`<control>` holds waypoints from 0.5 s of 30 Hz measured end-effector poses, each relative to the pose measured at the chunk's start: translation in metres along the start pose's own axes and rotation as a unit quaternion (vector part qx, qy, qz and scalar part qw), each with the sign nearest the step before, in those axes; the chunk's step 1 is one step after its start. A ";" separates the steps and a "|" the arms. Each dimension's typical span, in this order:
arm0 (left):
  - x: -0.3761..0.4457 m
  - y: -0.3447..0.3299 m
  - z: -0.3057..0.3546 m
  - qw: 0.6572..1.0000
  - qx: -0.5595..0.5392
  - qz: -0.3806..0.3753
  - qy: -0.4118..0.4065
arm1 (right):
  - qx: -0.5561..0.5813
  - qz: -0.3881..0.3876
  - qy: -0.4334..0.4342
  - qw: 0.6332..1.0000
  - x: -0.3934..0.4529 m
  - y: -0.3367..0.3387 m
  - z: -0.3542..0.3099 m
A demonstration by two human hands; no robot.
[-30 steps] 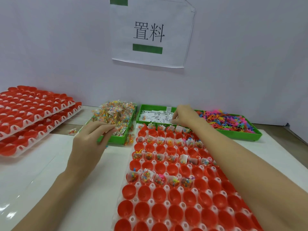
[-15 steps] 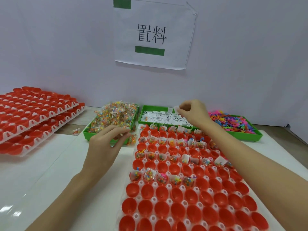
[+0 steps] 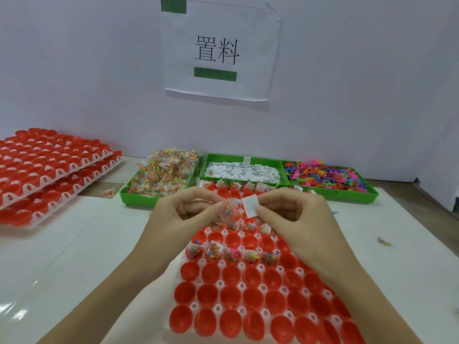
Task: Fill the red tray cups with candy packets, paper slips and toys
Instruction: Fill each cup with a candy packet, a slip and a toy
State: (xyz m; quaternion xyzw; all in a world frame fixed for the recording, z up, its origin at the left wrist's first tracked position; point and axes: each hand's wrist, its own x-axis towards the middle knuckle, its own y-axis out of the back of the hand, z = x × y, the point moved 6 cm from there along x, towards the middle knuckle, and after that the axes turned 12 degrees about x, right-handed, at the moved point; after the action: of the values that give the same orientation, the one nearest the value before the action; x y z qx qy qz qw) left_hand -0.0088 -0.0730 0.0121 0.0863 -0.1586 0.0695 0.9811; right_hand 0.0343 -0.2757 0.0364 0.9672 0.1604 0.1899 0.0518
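- Since half a second ago, we see both hands drawn in from the green bins and met over the far half of the red tray [image 3: 250,294]; the left hand [image 3: 183,219] had been near the candy bin and the right hand [image 3: 293,214] over the slip bin.
- The white tabletop [image 3: 74,244] carries everything, with a pale wall behind it and a paper sign [image 3: 221,50] with two black characters and green bars fixed to that wall.
- A stack of red cup trays [image 3: 49,170] lies at the far left, well apart from the working tray.
- Three green bins line the back edge: the candy bin [image 3: 139,194] on the left, heaped with clear packets, the slip bin [image 3: 242,170] in the middle, and the toy bin [image 3: 330,177] on the right, full of bright plastic pieces.
- The two hands and forearms cover the middle rows of the red tray, so we cannot tell what those cups hold.
- The red tray has filled cups in the far rows and one nearer row; the nearest three rows are bare red cups.
- The left hand pinches a candy packet [image 3: 232,209], clear with coloured beads.
- The right hand pinches a paper slip [image 3: 248,206], white and upright, just beside the packet.
- One stray packet [image 3: 109,192] lies left of the candy bin; a small coloured piece [image 3: 383,242] lies on the tabletop at right.
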 end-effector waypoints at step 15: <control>-0.009 -0.018 -0.001 0.997 0.063 -0.039 -0.031 | 0.049 -0.057 -0.040 0.996 -0.018 -0.010 0.011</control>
State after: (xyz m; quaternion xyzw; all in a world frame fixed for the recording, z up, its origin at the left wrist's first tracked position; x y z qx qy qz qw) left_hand -0.0137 -0.0911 0.0060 0.1559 -0.1805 0.0384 0.9704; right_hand 0.0197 -0.2731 0.0180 0.9648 0.2218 0.1394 0.0210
